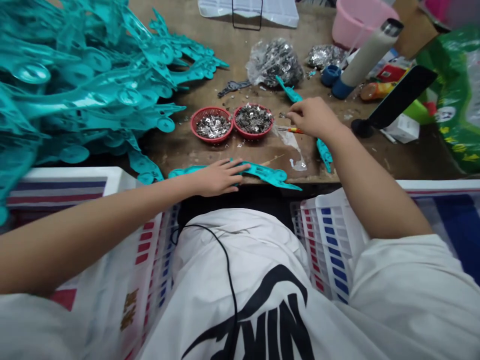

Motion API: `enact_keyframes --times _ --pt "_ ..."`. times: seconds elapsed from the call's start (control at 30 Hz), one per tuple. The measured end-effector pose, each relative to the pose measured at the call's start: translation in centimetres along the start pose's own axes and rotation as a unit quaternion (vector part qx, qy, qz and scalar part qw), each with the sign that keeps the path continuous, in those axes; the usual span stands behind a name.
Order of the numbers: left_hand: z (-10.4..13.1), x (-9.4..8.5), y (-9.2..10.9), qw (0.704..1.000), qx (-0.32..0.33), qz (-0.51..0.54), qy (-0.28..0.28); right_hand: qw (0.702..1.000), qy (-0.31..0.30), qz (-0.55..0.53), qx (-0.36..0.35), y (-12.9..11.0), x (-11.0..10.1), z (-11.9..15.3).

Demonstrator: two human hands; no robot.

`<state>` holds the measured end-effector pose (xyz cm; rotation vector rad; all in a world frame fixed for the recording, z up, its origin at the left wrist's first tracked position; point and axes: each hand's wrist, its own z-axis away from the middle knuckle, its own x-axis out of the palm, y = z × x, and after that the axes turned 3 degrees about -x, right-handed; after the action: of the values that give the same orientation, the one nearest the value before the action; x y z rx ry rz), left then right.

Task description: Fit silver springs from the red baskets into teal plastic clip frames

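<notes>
My left hand (220, 178) lies with fingers spread over a long teal plastic part (267, 174) at the table's front edge. Over another teal part (324, 154), right of the baskets, is my right hand (313, 117), its fingers bent and pressed together; whatever they hold is too small to make out. An orange-and-yellow handled tool (294, 130) lies just below those fingers. Small metal pieces fill two round red baskets, one on the left (212, 137) and one on the right (253, 134), standing side by side between my hands.
A large pile of teal parts (86, 85) covers the left side. Behind the baskets sits a plastic bag of metal pieces (275, 62). A bottle (365, 62), a black phone-like panel (403, 95) and a pink bucket (356, 25) stand at right. White crates (112, 175) flank my lap.
</notes>
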<state>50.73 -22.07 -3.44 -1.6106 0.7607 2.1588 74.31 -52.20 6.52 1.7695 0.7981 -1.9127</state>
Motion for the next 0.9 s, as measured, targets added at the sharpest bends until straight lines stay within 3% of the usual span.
enact_keyframes --times 0.13,0.23,0.3,0.47,0.57,0.67,0.9 --pt "-3.7 0.2 3.4 0.999 0.022 -0.007 0.023 0.986 -0.13 0.084 0.054 -0.7 1.1 -0.9" --pt "-5.2 0.3 2.6 0.999 0.034 -0.002 0.034 0.955 -0.244 0.149 0.079 -0.7 2.9 -1.8" --pt "-4.1 0.1 0.9 0.999 0.024 0.003 0.034 0.94 -0.287 0.174 0.068 -0.7 3.7 -2.2" --pt "2.0 -0.9 -3.5 0.998 -0.051 0.021 0.017 0.955 -0.25 0.159 0.003 -0.6 3.5 -1.9" --pt "3.7 -1.2 -4.2 0.997 -0.069 0.034 -0.001 0.962 -0.231 0.147 -0.01 -0.3 3.4 -1.8" --pt "2.5 -1.1 -2.9 0.995 -0.085 0.046 0.003 0.967 -0.211 0.141 -0.007 -0.1 3.6 -2.0" --pt "-4.5 0.1 1.8 0.994 -0.058 0.058 0.067 0.964 -0.216 0.155 0.022 -0.2 2.6 -1.8"
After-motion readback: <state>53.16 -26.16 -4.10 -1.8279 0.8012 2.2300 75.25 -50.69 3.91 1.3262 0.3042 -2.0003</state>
